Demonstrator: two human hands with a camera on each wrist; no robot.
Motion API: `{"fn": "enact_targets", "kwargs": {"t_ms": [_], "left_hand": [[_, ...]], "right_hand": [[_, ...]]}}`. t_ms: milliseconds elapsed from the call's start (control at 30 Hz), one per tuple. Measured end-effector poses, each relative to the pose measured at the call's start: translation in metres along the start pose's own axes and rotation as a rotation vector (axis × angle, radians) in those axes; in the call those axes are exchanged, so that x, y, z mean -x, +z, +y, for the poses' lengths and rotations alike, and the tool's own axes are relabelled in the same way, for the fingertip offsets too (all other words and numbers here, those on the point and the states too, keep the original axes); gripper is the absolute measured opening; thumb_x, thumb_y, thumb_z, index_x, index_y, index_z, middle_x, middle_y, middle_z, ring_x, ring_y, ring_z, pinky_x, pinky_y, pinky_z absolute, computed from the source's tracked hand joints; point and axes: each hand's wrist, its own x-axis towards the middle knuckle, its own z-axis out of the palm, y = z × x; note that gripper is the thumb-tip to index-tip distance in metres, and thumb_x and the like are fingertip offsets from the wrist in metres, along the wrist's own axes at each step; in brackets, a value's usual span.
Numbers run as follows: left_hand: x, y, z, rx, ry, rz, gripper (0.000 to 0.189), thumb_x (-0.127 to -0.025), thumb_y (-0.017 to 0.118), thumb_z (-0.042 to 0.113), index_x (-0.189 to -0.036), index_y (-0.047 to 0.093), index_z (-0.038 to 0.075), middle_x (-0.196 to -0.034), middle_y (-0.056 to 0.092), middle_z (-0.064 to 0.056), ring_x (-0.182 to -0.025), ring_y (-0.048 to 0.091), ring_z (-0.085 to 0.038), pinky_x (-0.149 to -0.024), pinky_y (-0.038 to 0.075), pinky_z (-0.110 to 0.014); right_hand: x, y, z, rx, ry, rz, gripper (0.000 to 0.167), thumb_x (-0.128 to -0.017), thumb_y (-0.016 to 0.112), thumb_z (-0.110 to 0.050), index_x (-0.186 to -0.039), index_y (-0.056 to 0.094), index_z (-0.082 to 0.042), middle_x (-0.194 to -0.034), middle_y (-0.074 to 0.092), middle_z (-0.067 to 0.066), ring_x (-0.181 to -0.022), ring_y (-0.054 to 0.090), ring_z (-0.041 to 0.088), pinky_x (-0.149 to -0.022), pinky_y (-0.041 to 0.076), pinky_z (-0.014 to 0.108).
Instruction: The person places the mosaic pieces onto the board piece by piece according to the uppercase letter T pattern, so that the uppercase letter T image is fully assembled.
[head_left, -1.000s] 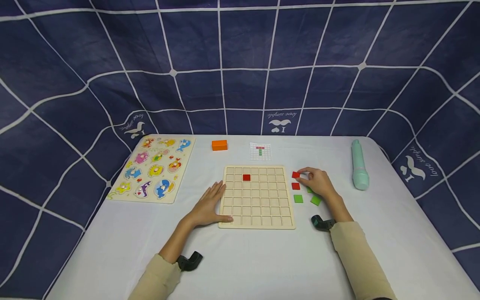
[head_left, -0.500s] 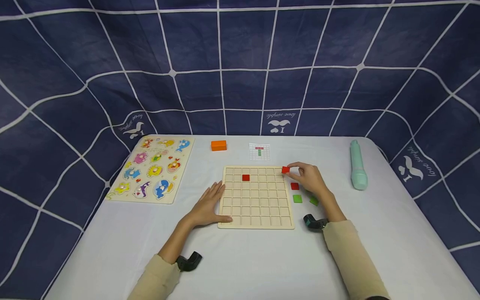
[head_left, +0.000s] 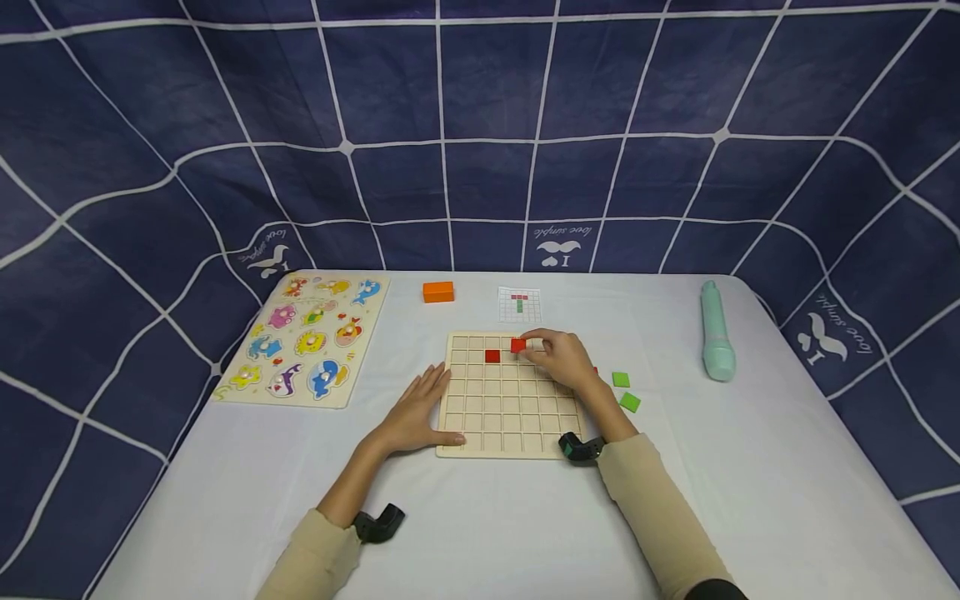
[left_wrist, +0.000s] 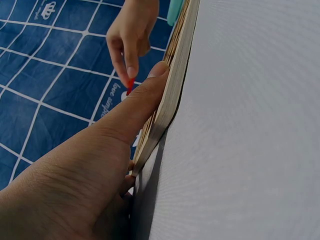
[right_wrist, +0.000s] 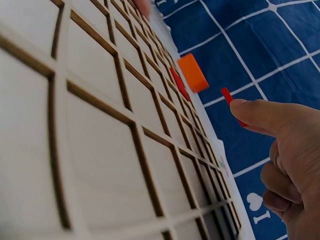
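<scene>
My right hand [head_left: 564,360] pinches a red square tile [head_left: 517,344] between thumb and fingertips over the far rows of a wooden grid board [head_left: 491,421]. In the right wrist view the held tile [right_wrist: 227,95] stands on edge, above the board. Another red tile [head_left: 492,356] lies in a cell of the second row from the back. My left hand [head_left: 412,417] rests along the board's left side, fingers spread and thumb over the front corner; the left wrist view shows the thumb [left_wrist: 145,95] on the board's edge.
Two green tiles [head_left: 620,379] lie right of the board; a red one is mostly hidden behind my right wrist. Behind the board are a card with a red-and-green T pattern [head_left: 519,305] and an orange block [head_left: 438,292]. An animal puzzle [head_left: 367,333] lies left, a mint-green torch-like object [head_left: 717,333] right.
My right hand has lifted a red tile from the table right of the board and carried it left over the grid. The left hand has stayed in place.
</scene>
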Motion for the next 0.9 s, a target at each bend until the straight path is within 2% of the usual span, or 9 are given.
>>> {"fn": "enact_targets", "kwargs": {"t_ms": [467,900], "left_hand": [[0.0,0.001,-0.001,0.005,-0.002,-0.001,0.118,-0.063,0.071,0.065,-0.147,0.015,0.003,-0.154,0.007,-0.01,-0.14,0.0,-0.022,-0.112,0.001,-0.036],[-0.001,0.001,0.0,0.007,-0.006,0.004,0.119,-0.062,0.072,0.065,-0.147,0.016,0.004,-0.154,0.007,-0.009,-0.14,0.0,-0.022,-0.112,0.001,-0.036]], "right_hand": [[-0.002,0.02,0.002,0.013,0.046,-0.048,0.03,-0.081,0.071,-0.031,-0.106,0.069,-0.013,-0.05,0.037,-0.004,-0.045,0.031,0.01,-0.041,0.027,0.025],[-0.002,0.024,0.006,0.07,0.03,-0.065,0.027,-0.08,0.072,-0.033,-0.103,0.07,-0.018,-0.049,0.037,-0.005,-0.047,0.032,0.01,-0.044,0.028,0.026]]}}
